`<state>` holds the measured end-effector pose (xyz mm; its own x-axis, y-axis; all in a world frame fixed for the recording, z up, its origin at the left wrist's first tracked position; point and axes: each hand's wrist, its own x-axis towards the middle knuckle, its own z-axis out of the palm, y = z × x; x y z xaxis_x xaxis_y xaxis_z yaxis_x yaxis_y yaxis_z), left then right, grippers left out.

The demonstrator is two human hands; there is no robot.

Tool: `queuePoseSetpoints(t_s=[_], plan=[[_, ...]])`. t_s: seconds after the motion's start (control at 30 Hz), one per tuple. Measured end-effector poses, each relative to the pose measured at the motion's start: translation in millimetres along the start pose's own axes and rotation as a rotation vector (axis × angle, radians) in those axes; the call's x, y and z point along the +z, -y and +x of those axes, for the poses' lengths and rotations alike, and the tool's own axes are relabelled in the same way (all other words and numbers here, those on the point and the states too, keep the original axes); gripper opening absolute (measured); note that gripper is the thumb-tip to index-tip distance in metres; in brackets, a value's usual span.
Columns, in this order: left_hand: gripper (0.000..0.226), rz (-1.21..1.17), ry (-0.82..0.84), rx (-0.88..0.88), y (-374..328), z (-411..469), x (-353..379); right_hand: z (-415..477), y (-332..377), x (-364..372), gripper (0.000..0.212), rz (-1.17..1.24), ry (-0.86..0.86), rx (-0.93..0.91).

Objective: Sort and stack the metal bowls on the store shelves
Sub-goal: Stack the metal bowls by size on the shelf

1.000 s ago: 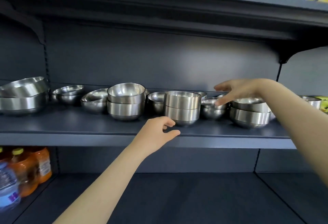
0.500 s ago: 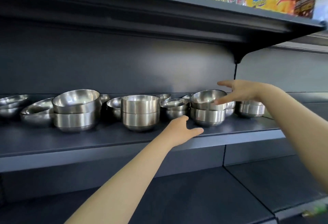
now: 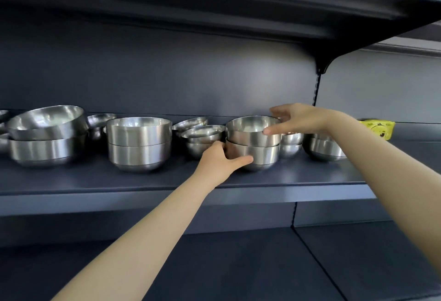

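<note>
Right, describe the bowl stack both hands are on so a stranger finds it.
On the middle shelf, look just left of the wall bracket. That two-bowl stack is gripped low by the left hand and at the rim by the right hand.

Bare shelf (image 3: 310, 176) front lies open before the bowls; small bowls (image 3: 202, 137) crowd the stack's (image 3: 253, 143) left.

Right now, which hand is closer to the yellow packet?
Right. The right hand is on the top bowl, nearer the yellow packet at the shelf's right end. The left hand holds the bottom bowl, farther left.
</note>
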<state>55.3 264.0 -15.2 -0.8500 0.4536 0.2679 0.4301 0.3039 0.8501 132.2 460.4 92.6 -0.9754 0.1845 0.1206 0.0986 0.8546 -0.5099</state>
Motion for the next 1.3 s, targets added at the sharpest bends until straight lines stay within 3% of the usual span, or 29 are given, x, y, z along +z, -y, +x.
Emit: queuePoseSetpoints(t_s=[0.1,0.33,0.47,0.73,0.87,1.07,1.3], plan=[[0.059,-0.018,-0.022,-0.003,0,-2,2,2,-14,3,0.101,0.050,0.024,-0.030],[0.053,-0.027,-0.040,-0.008,-3,-8,4,5,-25,-3,0.112,0.109,0.006,-0.108],[0.048,-0.020,-0.041,0.004,-2,-8,4,9,-25,-6,0.096,0.129,0.030,-0.105],[0.059,-0.052,-0.036,0.014,2,-5,4,9,-28,-3,0.098,0.203,0.065,-0.094],[0.061,-0.053,-0.028,0.028,4,-3,3,7,-23,-4,0.088,0.210,0.055,-0.060],[0.067,-0.021,-0.019,0.036,3,-5,1,0,-16,-4,0.099,0.193,0.072,0.002],[0.055,0.182,-0.039,0.112,2,-27,-6,-28,-14,-10,0.117,0.049,0.066,0.055]])
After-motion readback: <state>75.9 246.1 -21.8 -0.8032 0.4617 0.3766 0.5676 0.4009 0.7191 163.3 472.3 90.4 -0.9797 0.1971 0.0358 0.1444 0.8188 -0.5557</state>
